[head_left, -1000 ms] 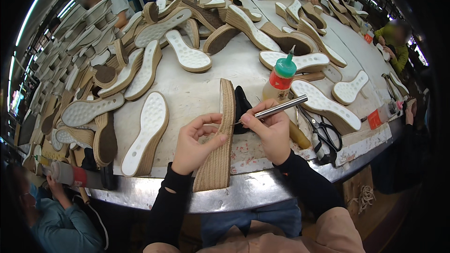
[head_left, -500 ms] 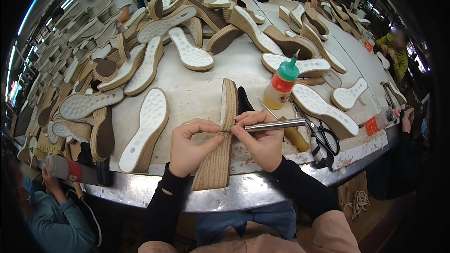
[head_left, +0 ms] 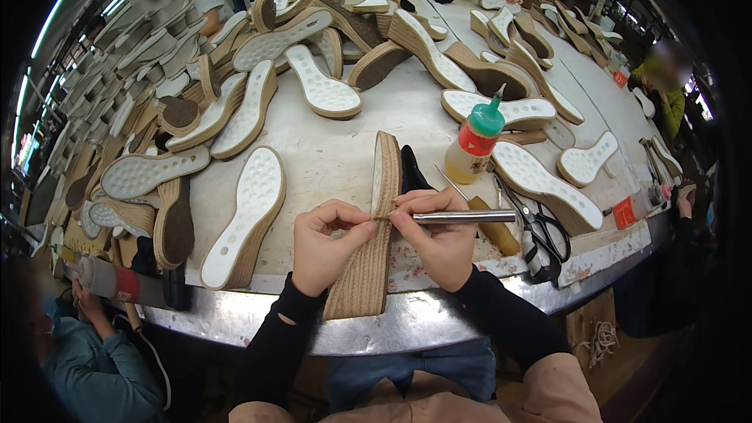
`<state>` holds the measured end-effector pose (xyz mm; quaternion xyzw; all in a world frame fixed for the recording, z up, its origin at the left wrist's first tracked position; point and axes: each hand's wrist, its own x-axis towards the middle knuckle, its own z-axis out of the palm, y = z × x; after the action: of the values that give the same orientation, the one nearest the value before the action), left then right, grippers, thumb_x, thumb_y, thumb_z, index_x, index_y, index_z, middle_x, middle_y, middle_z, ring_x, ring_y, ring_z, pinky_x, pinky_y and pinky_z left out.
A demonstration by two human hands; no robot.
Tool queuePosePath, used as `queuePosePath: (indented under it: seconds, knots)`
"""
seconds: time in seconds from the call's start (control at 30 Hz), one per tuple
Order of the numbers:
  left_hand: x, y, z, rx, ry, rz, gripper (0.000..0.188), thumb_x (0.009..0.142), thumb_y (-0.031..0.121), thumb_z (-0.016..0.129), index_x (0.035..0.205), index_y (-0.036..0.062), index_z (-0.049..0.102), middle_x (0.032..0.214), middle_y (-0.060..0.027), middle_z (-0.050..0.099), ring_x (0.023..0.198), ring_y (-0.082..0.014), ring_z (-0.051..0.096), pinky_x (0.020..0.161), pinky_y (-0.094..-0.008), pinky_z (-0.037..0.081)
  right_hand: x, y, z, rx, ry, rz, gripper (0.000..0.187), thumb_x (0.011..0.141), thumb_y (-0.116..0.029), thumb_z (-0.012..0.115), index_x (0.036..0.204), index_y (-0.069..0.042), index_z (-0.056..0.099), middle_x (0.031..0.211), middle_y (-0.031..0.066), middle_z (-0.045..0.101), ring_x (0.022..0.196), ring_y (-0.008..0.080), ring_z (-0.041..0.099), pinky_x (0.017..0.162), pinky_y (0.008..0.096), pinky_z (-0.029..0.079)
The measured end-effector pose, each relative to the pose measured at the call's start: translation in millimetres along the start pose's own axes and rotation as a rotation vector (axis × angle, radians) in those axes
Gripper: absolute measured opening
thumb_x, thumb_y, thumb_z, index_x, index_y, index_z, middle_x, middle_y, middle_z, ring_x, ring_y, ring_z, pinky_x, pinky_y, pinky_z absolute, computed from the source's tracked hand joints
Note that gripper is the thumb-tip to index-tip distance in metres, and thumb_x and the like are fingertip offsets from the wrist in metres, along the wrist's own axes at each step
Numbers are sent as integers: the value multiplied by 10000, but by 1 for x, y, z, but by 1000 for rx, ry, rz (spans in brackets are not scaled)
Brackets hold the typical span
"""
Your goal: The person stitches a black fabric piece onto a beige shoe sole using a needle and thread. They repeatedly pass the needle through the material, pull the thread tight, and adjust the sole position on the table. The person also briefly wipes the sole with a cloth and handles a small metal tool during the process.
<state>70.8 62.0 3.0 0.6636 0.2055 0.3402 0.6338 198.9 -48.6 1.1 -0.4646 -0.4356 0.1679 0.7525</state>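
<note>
A wedge shoe sole [head_left: 362,266] wrapped in braided jute stands on its side in front of me, its heel end over the table's near edge. My left hand [head_left: 327,239] is closed at its left side, thumb and forefinger pinching a short jute strand [head_left: 381,218] at the braid. From the right, my right hand [head_left: 442,239] is closed on a silver metal-handled tool [head_left: 470,217], which lies across its fingers and points right. Its thumb and forefinger meet at the same spot on the braid. The tool's working tip is hidden by my fingers.
Right of my hands stand a glue bottle [head_left: 475,141] with a green cap, black-handled scissors [head_left: 548,235] and a wooden-handled tool [head_left: 495,229]. Wedge soles [head_left: 247,215] lie around the white table [head_left: 329,145], with many more piled at left. Co-workers sit around it.
My hands stay at the same spot on the braid with the tool held alike. The whole view has shifted slightly. Across the table, a co-worker's hands and bottle have moved.
</note>
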Motion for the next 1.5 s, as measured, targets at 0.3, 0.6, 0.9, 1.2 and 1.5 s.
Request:
queuePosePath:
  seconds: [0.3, 0.6, 0.9, 1.2, 1.5]
  knots:
    - [1, -1, 1, -102, -4, -20, 69, 755, -49, 709, 806, -24, 670, 791, -58, 653, 726, -104, 625, 685, -223, 497, 3, -2, -3, -249, -68, -204, 239, 738, 97, 705, 803, -22, 508, 804, 123, 662, 891, 255, 637, 786, 335, 505]
    - [2, 1, -2, -42, -22, -30, 84, 754, -36, 721, 824, -23, 676, 817, -62, 661, 735, -107, 625, 692, -225, 498, 4, -4, -6, -129, -83, -141, 198, 754, 99, 679, 751, -11, 515, 831, 126, 660, 898, 265, 637, 793, 352, 505]
    - [0, 1, -1, 84, -3, 51, 86, 746, -22, 738, 824, -25, 702, 816, -80, 667, 742, -117, 631, 706, -236, 511, 0, 1, -5, -222, -88, -144, 200, 744, 82, 706, 762, -24, 538, 851, 119, 676, 962, 255, 617, 807, 336, 504]
    - [2, -2, -2, 49, -11, 68, 80, 737, -48, 727, 806, -31, 690, 804, -74, 648, 737, -124, 612, 679, -233, 481, 5, 1, -9, -315, -143, -268, 209, 724, 81, 719, 724, -29, 541, 828, 112, 668, 901, 224, 608, 772, 300, 495]
    - [3, 0, 1, 38, -12, 80, 77, 721, -83, 702, 760, -30, 661, 811, -70, 622, 728, -120, 593, 665, -231, 472, 2, 4, -12, 240, 68, 423, 205, 792, 70, 685, 801, -47, 517, 827, 62, 608, 755, 108, 558, 701, 242, 454]
